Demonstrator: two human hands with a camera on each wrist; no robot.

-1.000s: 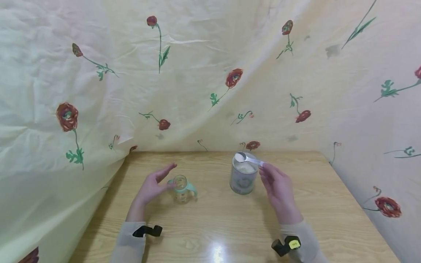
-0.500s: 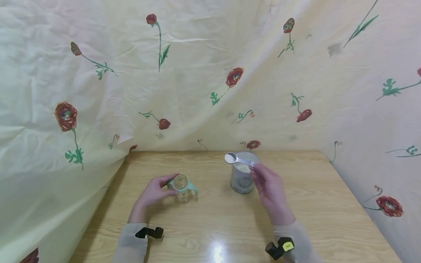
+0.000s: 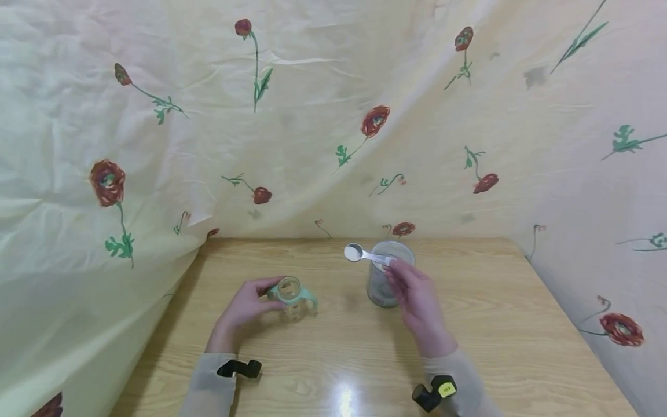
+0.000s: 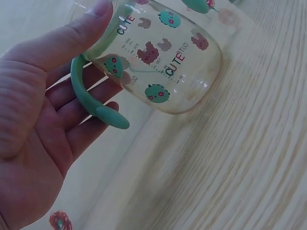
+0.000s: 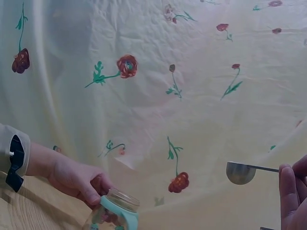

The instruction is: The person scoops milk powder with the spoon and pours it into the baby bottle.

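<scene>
My left hand grips a clear baby bottle near its neck, thumb on one side and fingers round the other. The bottle is uncapped, has mint-green handles and printed cartoon figures, and stands on the table. My right hand pinches the handle of a metal measuring spoon, its round bowl filled with white powder. In the head view the spoon's bowl is left of the can, and the handle and fingers overlap the can's open top. The right wrist view shows the spoon held level, above and right of the bottle's mouth.
A wooden table carries the bottle and the can. Behind it and along both sides hangs a cream cloth printed with red flowers. Wrist cameras are strapped over both sleeves.
My right hand has carried the filled spoon left, from over the can to beyond its left side. My left hand, earlier spread beside the bottle, has closed round its neck.
</scene>
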